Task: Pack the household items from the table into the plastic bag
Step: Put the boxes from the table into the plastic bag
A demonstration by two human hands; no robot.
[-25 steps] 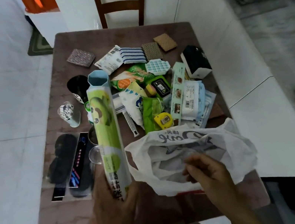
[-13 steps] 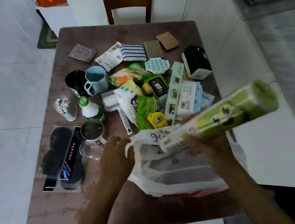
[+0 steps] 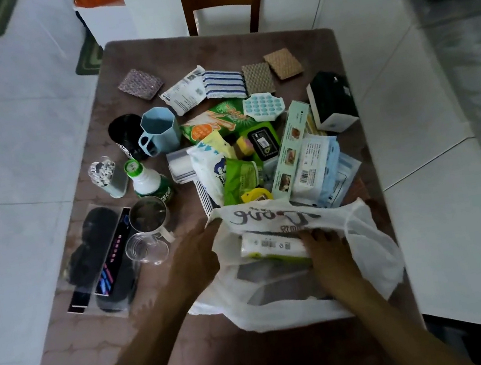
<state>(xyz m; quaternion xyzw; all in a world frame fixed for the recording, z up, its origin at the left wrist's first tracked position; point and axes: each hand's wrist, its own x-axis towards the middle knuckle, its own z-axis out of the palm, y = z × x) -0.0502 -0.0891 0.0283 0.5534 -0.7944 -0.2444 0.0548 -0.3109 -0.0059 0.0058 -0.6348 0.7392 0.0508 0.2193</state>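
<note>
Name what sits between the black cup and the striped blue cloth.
In the head view, the light blue mug and a white printed packet lie between the black cup and striped cloth.

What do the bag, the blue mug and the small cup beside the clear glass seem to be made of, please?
The bag looks like thin white plastic film: crumpled, half see-through. The blue mug seems matte moulded plastic, with faceted walls and even colour. The small cup looks like polished metal, probably steel, from its grey mirror-like sheen. The clear glass is transparent; glass or hard plastic, I cannot tell.
</note>
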